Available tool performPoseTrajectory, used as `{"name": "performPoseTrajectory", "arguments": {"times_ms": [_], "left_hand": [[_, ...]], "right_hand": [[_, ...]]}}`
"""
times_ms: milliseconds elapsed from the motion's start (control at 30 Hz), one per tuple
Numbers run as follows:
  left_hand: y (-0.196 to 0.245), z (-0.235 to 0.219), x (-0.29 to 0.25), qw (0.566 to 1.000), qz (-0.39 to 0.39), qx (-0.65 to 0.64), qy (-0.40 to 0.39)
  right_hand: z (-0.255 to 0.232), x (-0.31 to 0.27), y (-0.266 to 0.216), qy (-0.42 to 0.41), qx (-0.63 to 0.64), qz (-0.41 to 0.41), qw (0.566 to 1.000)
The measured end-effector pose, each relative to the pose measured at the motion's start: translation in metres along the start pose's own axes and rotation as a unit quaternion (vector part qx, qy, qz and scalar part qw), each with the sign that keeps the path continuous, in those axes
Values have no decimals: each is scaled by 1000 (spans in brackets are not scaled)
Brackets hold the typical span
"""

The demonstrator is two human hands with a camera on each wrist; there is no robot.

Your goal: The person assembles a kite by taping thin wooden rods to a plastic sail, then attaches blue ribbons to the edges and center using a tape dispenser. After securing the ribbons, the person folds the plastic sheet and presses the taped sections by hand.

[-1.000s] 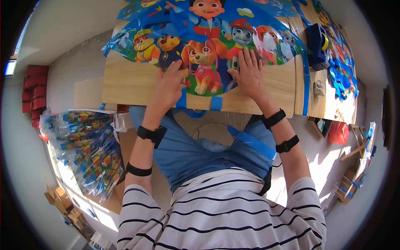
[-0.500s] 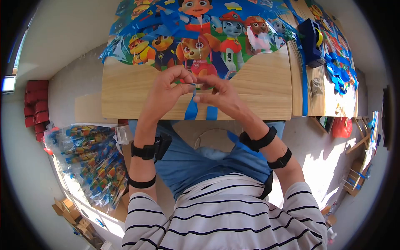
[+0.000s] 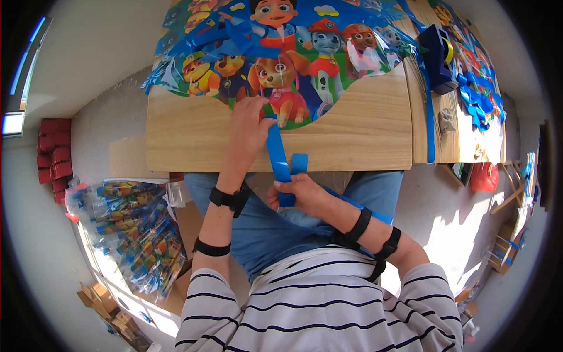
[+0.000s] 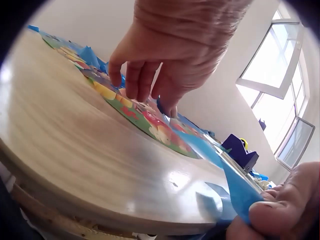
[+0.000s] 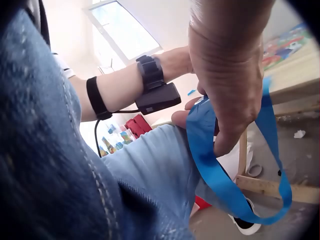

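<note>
Your right hand (image 3: 302, 195) pinches the glossy blue ribbon (image 3: 278, 154), straight across the near edge of the table (image 3: 358, 132), looping below; your left hand (image 3: 246, 138) seems to pinch its upper end by the printed sheet (image 3: 328, 64).

Prob. sm. workshop: wood worktable (image 3: 363, 132), tape dispenser (image 3: 435, 61), bagged printed pcs (image 3: 132, 232), cardbd boxes (image 3: 98, 298).

Glossy plastic-looking ribbon (image 3: 278, 155), shiny wood-grain tabletop (image 3: 363, 129), glossy printed sheet (image 3: 326, 67), matt denim jeans (image 5: 40, 150)
</note>
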State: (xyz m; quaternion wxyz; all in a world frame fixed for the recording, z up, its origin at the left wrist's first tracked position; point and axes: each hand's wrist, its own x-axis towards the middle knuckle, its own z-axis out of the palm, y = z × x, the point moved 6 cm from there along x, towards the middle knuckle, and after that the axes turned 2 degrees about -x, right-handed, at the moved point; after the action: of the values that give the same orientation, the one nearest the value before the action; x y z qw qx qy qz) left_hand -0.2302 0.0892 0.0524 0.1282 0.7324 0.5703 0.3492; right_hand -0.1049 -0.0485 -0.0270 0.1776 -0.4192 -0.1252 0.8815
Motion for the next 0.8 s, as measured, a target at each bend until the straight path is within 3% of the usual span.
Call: {"name": "performPoseTrajectory", "arguments": {"times_ms": [100, 200, 300, 400, 600, 800], "left_hand": [[14, -16, -18, 999, -52, 9, -10], [25, -22, -29, 999, -17, 33, -3], [31, -20, -35, 998, -21, 42, -50], [48, -5, -45, 994, 43, 32, -91], [40, 20, -62, 980, 49, 95, -167], [31, 18, -62, 978, 28, 111, -175]], "right_hand": [[-8, 6, 2, 3, 18, -1, 1000], [-7, 10, 2, 7, 21, -9, 1000], [-3, 8, 0, 3, 39, -22, 999], [-3, 11, 0, -10, 37, -29, 999], [-4, 23, 10, -30, -3, -20, 999], [5, 24, 0, -26, -15, -31, 999]]}}
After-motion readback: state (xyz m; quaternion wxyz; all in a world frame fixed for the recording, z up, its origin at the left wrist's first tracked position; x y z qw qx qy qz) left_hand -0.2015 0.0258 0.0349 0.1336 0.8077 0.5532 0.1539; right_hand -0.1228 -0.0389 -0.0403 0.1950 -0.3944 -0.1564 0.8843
